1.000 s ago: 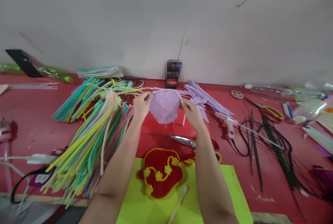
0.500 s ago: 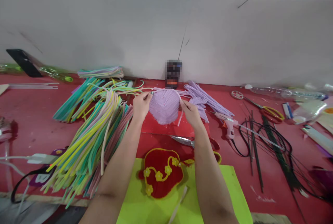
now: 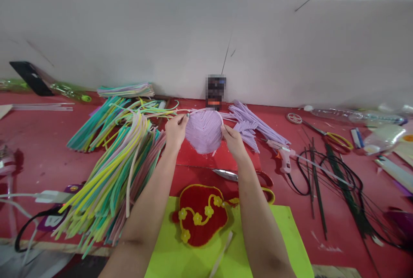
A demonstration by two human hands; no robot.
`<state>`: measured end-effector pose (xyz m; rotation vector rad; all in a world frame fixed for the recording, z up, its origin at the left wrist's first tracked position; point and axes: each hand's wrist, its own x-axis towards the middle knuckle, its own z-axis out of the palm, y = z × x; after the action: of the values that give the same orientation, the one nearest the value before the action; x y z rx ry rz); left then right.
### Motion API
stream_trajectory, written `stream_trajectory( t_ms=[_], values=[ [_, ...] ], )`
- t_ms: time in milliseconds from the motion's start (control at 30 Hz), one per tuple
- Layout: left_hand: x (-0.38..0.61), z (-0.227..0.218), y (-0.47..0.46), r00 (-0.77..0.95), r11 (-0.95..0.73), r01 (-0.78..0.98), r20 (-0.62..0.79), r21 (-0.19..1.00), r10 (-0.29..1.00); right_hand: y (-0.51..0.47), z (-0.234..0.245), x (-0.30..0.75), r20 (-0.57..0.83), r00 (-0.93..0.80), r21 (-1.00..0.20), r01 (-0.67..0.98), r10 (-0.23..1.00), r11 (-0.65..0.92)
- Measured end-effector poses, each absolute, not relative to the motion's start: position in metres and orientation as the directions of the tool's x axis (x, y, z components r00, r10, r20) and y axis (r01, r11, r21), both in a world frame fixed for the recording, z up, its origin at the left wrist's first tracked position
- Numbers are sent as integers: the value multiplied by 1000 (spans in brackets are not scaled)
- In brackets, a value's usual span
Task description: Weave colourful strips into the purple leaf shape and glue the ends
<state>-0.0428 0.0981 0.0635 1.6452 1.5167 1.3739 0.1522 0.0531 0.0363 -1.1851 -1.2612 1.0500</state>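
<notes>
Above the red table I hold up a rounded lilac panel (image 3: 204, 134) of pipe cleaners laid side by side in a V pattern. My left hand (image 3: 176, 131) pinches its upper left edge between thumb and fingers. On the right edge, my right hand (image 3: 232, 138) is closed on a pale pink pipe cleaner (image 3: 221, 118) that follows the panel's rim. Below lies a red apple-shaped piece (image 3: 206, 222) with yellow trim and yellow flowers, on a lime-green sheet (image 3: 274, 235). Scissors (image 3: 226, 175) rest between, partly hidden by my right forearm.
Left, a big heap of multicoloured pipe cleaners (image 3: 106, 183) spreads out. Lilac pipe cleaners (image 3: 258, 125) lie right of the panel. Further right are a glue gun (image 3: 285, 157), yellow-handled scissors (image 3: 338, 141) and dark green stems (image 3: 342, 187). A phone (image 3: 215, 92) leans against the wall.
My right hand has shifted slightly left, in against the panel's edge. The pale pink pipe cleaner now hugs the rim more closely, its loose tail mostly behind the panel. My left hand stays put.
</notes>
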Motion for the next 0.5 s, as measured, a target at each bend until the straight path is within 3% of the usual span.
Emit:
stream_trajectory(
  t_ms=[500],
  values=[
    [-43,65,99,-122,-231,425,308,875,944,48,43,154,116,16,-989,95,993,114]
  ],
)
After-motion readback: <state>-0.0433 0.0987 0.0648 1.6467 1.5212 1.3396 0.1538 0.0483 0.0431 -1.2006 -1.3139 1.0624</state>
